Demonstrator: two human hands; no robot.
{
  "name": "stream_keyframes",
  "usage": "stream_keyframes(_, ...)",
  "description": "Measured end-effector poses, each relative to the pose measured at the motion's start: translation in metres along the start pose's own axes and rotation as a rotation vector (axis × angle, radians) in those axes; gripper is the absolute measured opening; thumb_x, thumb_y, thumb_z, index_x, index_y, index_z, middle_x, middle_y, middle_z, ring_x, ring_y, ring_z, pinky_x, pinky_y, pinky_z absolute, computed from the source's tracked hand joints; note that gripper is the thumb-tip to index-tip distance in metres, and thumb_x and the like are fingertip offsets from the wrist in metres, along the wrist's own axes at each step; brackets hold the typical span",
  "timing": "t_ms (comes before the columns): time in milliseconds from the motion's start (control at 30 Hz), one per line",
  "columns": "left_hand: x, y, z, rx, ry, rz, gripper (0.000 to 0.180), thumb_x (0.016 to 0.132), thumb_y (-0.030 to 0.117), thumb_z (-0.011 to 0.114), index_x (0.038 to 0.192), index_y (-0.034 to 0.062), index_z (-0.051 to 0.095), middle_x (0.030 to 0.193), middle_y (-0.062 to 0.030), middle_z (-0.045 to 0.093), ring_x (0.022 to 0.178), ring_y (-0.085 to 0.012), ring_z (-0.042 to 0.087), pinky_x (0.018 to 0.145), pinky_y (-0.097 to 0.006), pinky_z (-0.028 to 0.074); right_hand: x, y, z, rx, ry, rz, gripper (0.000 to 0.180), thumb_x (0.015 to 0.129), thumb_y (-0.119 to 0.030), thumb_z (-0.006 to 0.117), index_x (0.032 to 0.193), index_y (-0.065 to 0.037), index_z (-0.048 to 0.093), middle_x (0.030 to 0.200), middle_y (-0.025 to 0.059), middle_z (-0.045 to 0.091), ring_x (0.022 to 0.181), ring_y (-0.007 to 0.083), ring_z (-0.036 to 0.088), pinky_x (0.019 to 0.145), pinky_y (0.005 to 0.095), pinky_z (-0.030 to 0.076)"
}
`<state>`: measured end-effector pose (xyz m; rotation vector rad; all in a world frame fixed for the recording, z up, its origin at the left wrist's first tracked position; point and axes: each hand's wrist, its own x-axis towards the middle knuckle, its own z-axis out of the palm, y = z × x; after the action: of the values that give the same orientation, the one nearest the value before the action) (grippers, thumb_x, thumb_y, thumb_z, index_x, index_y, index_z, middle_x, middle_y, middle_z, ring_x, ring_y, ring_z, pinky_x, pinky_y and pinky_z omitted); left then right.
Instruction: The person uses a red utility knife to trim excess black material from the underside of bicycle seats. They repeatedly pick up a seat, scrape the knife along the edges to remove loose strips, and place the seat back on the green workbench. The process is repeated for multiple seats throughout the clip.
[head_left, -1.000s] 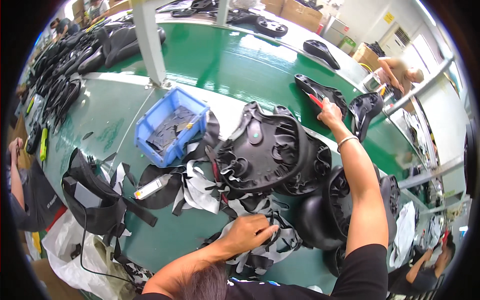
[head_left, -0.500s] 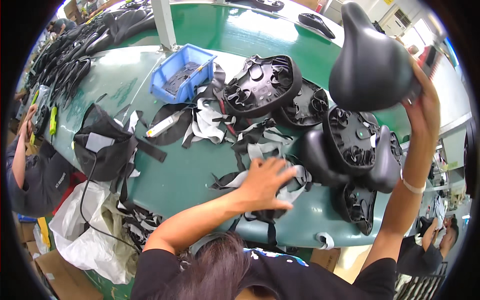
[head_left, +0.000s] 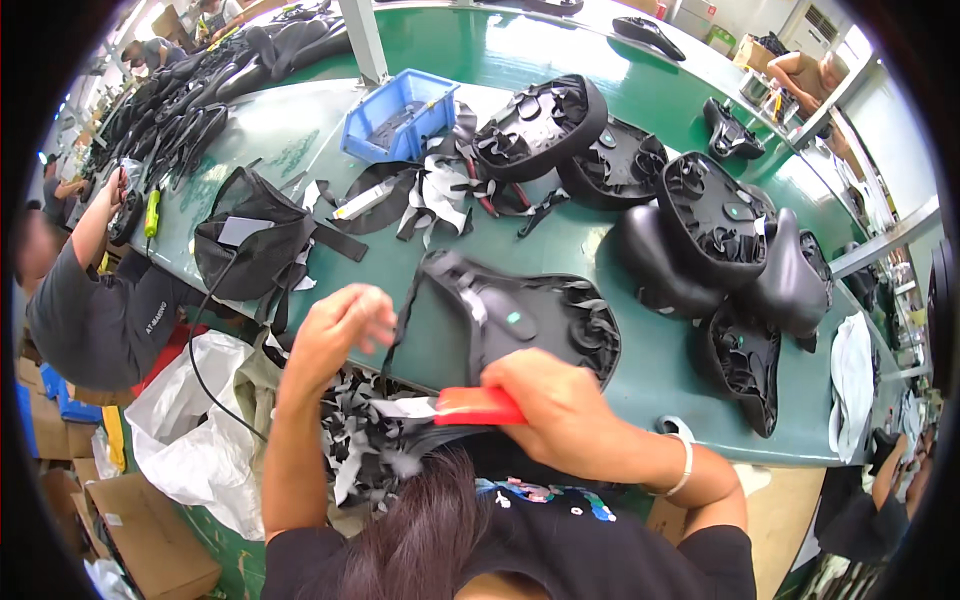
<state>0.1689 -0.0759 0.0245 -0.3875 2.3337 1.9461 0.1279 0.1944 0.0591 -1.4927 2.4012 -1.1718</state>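
A black bicycle saddle (head_left: 530, 320) lies underside up at the near edge of the green table (head_left: 600, 240), its loose cover edge folded in flaps. My left hand (head_left: 335, 325) pinches a black strip of that cover at the saddle's narrow end and pulls it up. My right hand (head_left: 555, 405) is closed on a red-handled tool (head_left: 478, 407) held low over the saddle's near edge. Black and white offcuts (head_left: 375, 440) hang in a bunch below my hands.
Several more black saddles (head_left: 720, 230) sit upside down to the right and behind. A blue bin (head_left: 400, 115) stands at the back with strips beside it. A black bag (head_left: 250, 245) lies left. A person in grey (head_left: 95, 300) works at the left edge; another person (head_left: 805, 70) is far right.
The saddle my right hand held high has come down onto the table's near edge. My right hand now grips the red tool, and my left hand has moved to the cover strip.
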Motion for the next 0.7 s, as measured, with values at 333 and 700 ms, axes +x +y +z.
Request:
stream_keyframes(333,0.049,-0.017,0.091,-0.197,-0.027,-0.213,0.065,0.079,0.036,0.071,0.122,-0.0056,0.044,0.095,-0.0089,0.059,0.08,-0.0133,0.056,0.065,-0.026,0.048,-0.063,0.077,-0.012,0.26,0.567,0.668,0.021,0.092,-0.015,0.056,0.109,-0.003,0.053,0.079,0.0026,0.057,0.056,0.006,0.05,0.051,0.0202,0.041)
stream_keyframes(700,0.11,0.061,0.081,-0.118,-0.273,-0.158,0.04,0.078,0.03,0.064,0.104,0.0006,0.057,0.088,-0.0058,0.06,0.072,-0.0108,0.057,0.065,-0.025,0.049,-0.051,0.106,-0.073,-0.537,-0.015,0.059,0.059,0.078,-0.007,0.062,0.133,-0.023,0.049,0.066,0.0062,0.048,0.048,0.0221,0.048,0.044,0.0349,0.04)
